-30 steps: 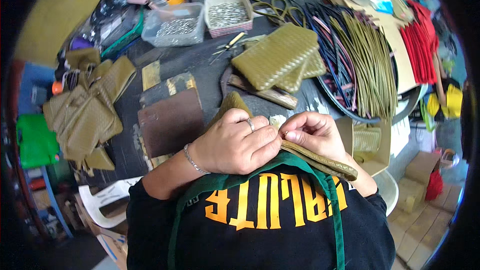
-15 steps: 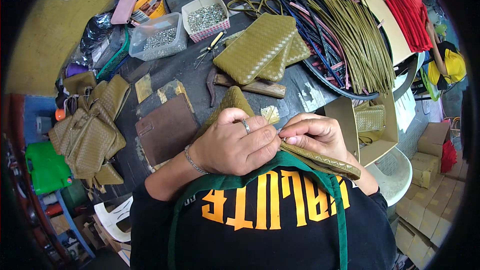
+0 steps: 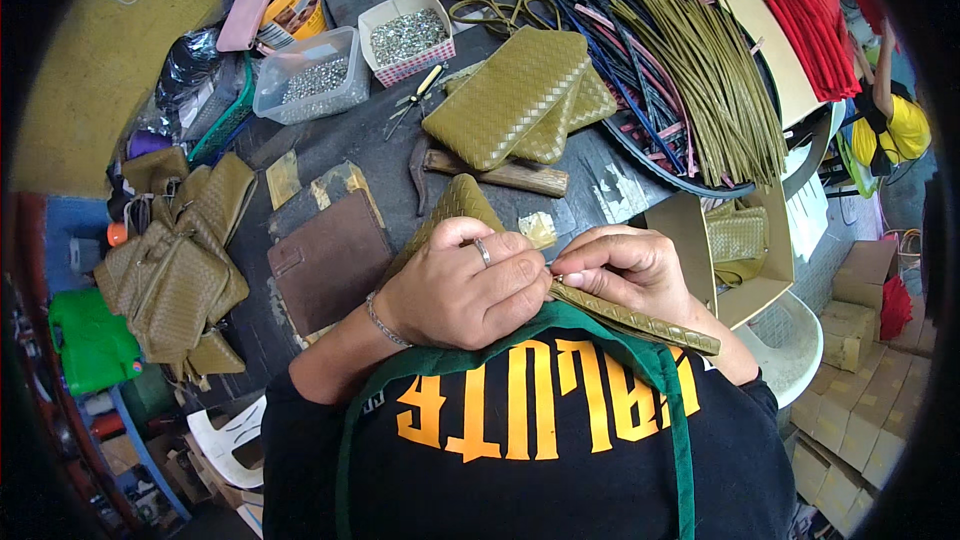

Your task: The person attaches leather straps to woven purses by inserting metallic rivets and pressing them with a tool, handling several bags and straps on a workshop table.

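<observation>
Close to my chest I hold an olive woven pouch point(image 3: 640, 322) at the table's near edge. My left hand point(image 3: 470, 285) is closed round its left part, knuckles up, and a woven corner sticks out beyond the fingers. Thumb and forefinger of my right hand point(image 3: 625, 268) pinch a small shiny metal piece at the pouch's edge; its exact kind is too small to make out. Just beyond lies a hammer point(image 3: 500, 172) with a wooden handle. Further off, several olive woven pouches point(image 3: 505, 95) are stacked.
A brown leather-like pad point(image 3: 332, 262) lies left of my hands, with more olive pouches point(image 3: 185, 270) beyond it. Metal bits fill a clear tub point(image 3: 268, 100) and a white-and-pink box point(image 3: 375, 60). Olive strips point(image 3: 700, 90) heap on a round tray at right, near an open carton point(image 3: 765, 305).
The pouch and both hands have shifted very slightly left in the picture, as has the whole scene. My right fingers still pinch at the pouch's edge.
</observation>
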`<action>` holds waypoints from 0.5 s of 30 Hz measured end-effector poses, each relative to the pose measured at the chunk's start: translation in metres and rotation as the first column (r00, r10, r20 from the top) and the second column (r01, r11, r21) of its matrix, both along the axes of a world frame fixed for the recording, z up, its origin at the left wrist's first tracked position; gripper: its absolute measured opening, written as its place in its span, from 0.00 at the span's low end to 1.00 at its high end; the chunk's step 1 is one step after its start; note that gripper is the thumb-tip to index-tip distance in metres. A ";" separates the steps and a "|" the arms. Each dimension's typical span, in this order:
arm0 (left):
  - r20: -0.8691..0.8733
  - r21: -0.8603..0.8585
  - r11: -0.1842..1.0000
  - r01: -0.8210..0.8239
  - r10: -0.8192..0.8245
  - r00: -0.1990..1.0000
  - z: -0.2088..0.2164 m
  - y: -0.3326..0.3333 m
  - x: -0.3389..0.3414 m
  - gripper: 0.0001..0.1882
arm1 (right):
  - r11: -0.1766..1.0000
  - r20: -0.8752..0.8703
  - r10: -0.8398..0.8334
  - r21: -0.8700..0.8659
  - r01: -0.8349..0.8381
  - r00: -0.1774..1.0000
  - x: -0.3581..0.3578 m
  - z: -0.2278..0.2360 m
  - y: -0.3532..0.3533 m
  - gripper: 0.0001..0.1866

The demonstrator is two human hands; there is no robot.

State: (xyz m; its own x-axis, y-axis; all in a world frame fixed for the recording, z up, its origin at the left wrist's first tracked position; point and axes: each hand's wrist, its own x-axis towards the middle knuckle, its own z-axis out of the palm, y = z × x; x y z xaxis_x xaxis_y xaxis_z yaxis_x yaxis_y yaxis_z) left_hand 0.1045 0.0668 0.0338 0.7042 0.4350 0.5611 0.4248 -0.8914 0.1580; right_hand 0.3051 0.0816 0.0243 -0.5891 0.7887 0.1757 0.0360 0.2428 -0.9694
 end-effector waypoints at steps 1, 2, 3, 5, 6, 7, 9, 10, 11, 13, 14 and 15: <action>0.001 -0.001 1.000 0.000 0.000 1.000 0.000 0.000 0.000 0.08 | 1.000 0.015 -0.019 0.004 0.019 1.000 -0.001 -0.001 -0.001 0.05; -0.001 0.000 1.000 0.001 -0.001 1.000 0.000 0.001 0.000 0.08 | 1.000 0.016 -0.021 -0.002 0.021 1.000 0.000 0.000 -0.001 0.05; -0.003 0.000 1.000 0.002 -0.002 1.000 0.000 0.001 0.000 0.08 | 1.000 0.026 -0.009 0.020 0.009 1.000 0.000 0.001 0.000 0.05; 0.002 -0.010 1.000 -0.001 0.001 1.000 -0.002 0.000 0.000 0.08 | 0.999 0.035 -0.001 0.038 0.000 0.999 0.001 0.002 0.002 0.05; 0.006 -0.014 1.000 -0.006 0.007 1.000 -0.003 -0.001 0.000 0.08 | 0.999 0.036 0.024 0.046 -0.026 0.999 0.001 0.002 0.003 0.06; 0.005 -0.017 1.000 -0.004 0.004 1.000 -0.003 -0.001 0.000 0.08 | 0.997 0.037 0.049 0.055 -0.051 0.998 0.001 0.002 0.003 0.06; 0.009 -0.032 0.999 -0.014 0.014 1.000 -0.004 -0.001 0.001 0.10 | 0.996 0.029 0.062 0.058 -0.063 0.998 0.002 0.001 0.005 0.06; 0.009 -0.033 0.999 -0.010 0.010 1.000 -0.004 0.000 0.001 0.10 | 0.995 0.022 0.077 0.064 -0.078 0.997 0.003 0.000 0.005 0.06; 0.024 -0.031 0.999 -0.010 0.011 1.000 -0.004 0.000 0.002 0.10 | 0.995 0.020 0.076 0.064 -0.077 0.997 0.003 0.000 0.005 0.06; 0.040 -0.028 1.000 -0.006 0.008 0.999 -0.005 0.001 0.003 0.10 | 0.992 0.009 0.113 0.048 -0.113 0.994 0.006 0.000 0.006 0.07; 0.067 -0.005 1.000 -0.028 0.028 0.997 -0.006 0.001 0.004 0.07 | 0.992 0.007 0.118 0.050 -0.118 0.993 0.006 -0.001 0.007 0.07; 0.094 0.018 0.999 -0.050 0.048 0.994 -0.007 0.001 0.004 0.04 | 0.989 -0.025 0.142 0.040 -0.141 0.990 0.005 -0.002 0.007 0.08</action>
State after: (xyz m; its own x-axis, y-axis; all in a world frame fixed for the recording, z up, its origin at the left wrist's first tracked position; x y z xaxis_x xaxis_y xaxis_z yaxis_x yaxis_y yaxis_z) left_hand 0.1084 0.0676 0.0265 0.6259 0.4559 0.6328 0.4523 -0.8732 0.1816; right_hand 0.3104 0.0888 0.0222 -0.6887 0.6903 0.2217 -0.0284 0.2799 -0.9596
